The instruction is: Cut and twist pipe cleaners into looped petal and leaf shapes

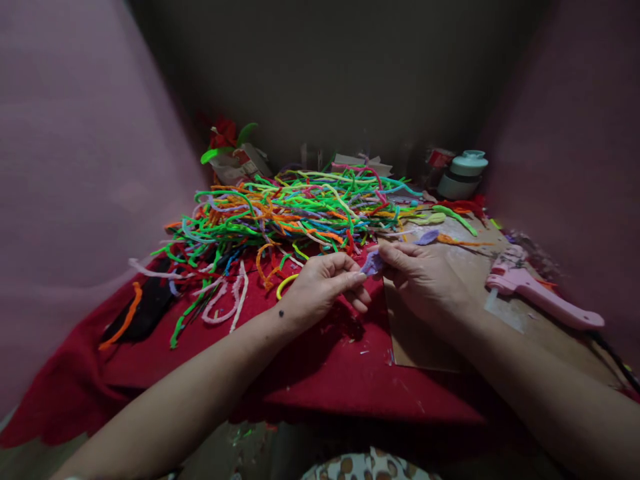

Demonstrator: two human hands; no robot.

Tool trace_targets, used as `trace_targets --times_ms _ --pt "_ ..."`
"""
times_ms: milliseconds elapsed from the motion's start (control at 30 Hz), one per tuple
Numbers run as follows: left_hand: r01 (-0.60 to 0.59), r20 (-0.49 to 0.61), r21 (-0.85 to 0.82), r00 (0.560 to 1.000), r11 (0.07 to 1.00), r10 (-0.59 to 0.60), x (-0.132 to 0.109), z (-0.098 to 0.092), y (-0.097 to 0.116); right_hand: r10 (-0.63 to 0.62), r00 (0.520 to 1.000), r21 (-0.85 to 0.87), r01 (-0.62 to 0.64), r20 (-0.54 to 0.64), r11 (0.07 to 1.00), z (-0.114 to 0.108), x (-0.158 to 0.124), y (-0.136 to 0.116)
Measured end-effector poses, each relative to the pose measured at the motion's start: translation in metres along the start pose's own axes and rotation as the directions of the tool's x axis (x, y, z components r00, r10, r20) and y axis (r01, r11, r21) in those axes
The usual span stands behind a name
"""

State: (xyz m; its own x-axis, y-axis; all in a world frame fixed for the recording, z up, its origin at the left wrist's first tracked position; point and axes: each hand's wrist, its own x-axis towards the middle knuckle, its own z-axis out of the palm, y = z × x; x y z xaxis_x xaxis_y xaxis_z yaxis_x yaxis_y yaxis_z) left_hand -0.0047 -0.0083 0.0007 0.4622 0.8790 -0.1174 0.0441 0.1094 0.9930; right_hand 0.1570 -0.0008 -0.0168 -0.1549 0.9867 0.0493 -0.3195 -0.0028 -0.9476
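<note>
Two hands' fingertips, left hand (323, 287) and right hand (423, 275), are pinched on one small fuzzy purple piece (371, 264), held above red fabric tablecloth (330, 363) near flat brown board (420, 347); piece could be misshapen if tugged unevenly.

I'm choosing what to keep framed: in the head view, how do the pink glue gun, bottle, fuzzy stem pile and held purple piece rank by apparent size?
Largest to smallest:
1. Fuzzy stem pile
2. Pink glue gun
3. Bottle
4. Purple piece, judged by its visible part
</note>
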Motion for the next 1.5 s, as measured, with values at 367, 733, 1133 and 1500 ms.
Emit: trace_targets --times_ms 367,733,1133,1500 --pt "0.038 0.148 -0.039 0.989 0.999 -0.032 0.002 -0.011 -0.003 0.165 0.986 0.166 -0.168 0.031 0.972 0.002 -0.001 0.004" --pt "0.084 0.133 -0.05 0.988 0.995 -0.076 -0.001 -0.007 -0.001 0.099 0.995 0.134 -0.098 -0.002 0.986 0.005 -0.003 -0.001" --pt "0.062 0.045 0.051 0.997 0.997 -0.064 -0.003 -0.001 0.001 0.093 0.995 0.203 -0.082 -0.045 0.976 0.007 -0.002 0.003" --pt "-0.008 -0.051 0.202 0.999 0.979 0.018 0.001 -0.006 0.0 0.13 0.991 0.031 -0.132 0.037 0.991 0.008 -0.009 0.01"
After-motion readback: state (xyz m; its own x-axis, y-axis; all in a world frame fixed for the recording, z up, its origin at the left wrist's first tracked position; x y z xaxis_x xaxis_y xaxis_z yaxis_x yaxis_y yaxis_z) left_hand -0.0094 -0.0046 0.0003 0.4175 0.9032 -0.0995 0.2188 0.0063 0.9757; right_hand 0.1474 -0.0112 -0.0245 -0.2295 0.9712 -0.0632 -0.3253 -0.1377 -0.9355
